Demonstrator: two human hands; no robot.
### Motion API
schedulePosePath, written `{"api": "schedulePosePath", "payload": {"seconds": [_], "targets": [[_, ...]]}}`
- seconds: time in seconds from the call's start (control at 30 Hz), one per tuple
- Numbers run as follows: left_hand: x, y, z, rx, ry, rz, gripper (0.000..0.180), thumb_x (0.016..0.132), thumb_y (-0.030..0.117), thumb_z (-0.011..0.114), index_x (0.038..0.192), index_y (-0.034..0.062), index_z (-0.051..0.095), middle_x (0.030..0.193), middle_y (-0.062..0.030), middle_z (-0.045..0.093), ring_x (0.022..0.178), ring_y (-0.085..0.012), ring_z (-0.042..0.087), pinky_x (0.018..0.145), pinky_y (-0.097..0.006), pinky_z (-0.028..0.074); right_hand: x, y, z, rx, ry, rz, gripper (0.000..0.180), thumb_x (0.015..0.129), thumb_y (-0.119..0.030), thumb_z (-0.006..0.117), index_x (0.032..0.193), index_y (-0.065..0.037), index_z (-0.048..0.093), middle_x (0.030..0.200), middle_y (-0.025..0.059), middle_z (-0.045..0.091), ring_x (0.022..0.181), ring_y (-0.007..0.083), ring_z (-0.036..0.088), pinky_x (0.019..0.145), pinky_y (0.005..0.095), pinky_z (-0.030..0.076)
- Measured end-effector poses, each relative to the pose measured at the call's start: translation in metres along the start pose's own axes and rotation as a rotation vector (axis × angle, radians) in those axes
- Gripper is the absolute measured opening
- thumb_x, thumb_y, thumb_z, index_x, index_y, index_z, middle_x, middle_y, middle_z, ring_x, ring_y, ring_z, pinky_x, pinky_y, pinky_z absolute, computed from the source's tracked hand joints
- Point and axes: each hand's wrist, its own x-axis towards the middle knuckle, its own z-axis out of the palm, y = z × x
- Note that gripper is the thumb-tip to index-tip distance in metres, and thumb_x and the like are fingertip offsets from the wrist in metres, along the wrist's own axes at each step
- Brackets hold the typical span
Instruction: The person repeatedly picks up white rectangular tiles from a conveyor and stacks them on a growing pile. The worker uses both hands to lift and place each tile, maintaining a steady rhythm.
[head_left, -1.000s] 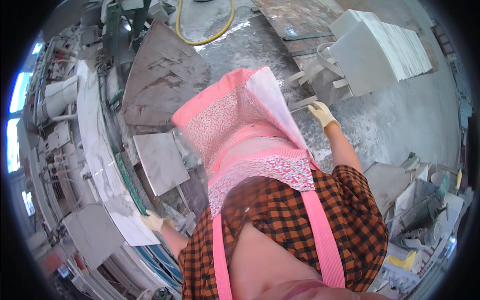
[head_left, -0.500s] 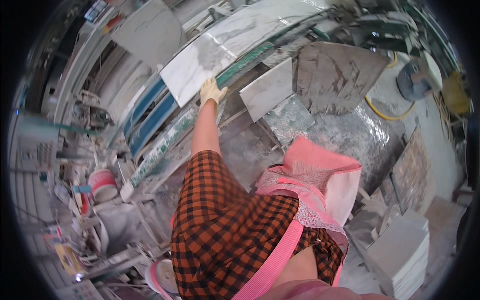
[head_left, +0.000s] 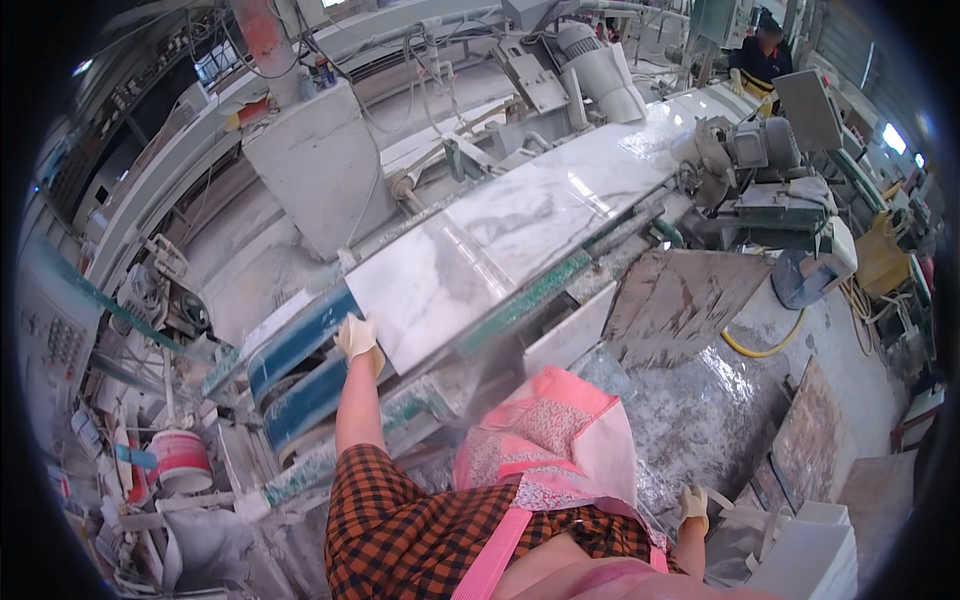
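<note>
A long, glossy white marble slab (head_left: 440,290) with grey veins lies on the machine's blue belt (head_left: 310,345). My left hand (head_left: 358,342), in a cream glove, is against the slab's left short end, just above the belt. Its fingers are slightly bent and do not wrap round the slab. Down at the lower right hangs my right hand (head_left: 692,504), gloved too, with its fingers loosely apart and nothing visible in them. The nearest thing to it is a stack of pale slabs (head_left: 815,560). A pink apron (head_left: 540,425) covers part of my front.
Motors (head_left: 765,145) and a grinding head stand over the slab's far end. A person (head_left: 765,55) is at the far right. Stone boards (head_left: 680,300) lean beside the machine. A yellow hose (head_left: 765,348) lies on the wet floor; a red-and-white bucket (head_left: 182,460) stands left.
My left hand has shifted from the slab's near edge to its short left end. My right hand has come into view. The view has tilted up, showing motors and a person farther off.
</note>
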Motion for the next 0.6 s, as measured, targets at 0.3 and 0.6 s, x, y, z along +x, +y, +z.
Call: {"api": "schedulePosePath", "payload": {"seconds": [0.3,0.6], "targets": [[0.033,0.003,0.026,-0.849,-0.240,-0.264,0.055,0.085,0.035,0.061,0.119,-0.0079,0.061,0.118,-0.0220,0.065,0.106,-0.0329,0.064,0.092,-0.042,0.048,-0.016,-0.041,0.035,0.015,0.028,0.019,0.032,0.093,-0.020,0.054,0.110,0.006,0.064,0.080,0.0096,0.067,0.069,0.0210,0.067,0.063,0.0354,0.052],[0.092,0.011,-0.041,-1.322,-0.922,-0.088,0.064,0.094,0.032,0.057,0.150,0.0105,0.033,0.135,-0.0167,0.056,0.118,-0.0271,0.058,0.101,-0.041,0.045,-0.074,-0.039,0.035,-0.953,-0.313,-0.133,0.034,0.095,-0.028,0.046,0.096,-0.005,0.071,0.106,0.0192,0.069,0.102,0.0336,0.064,0.089,0.0473,0.049]]}}
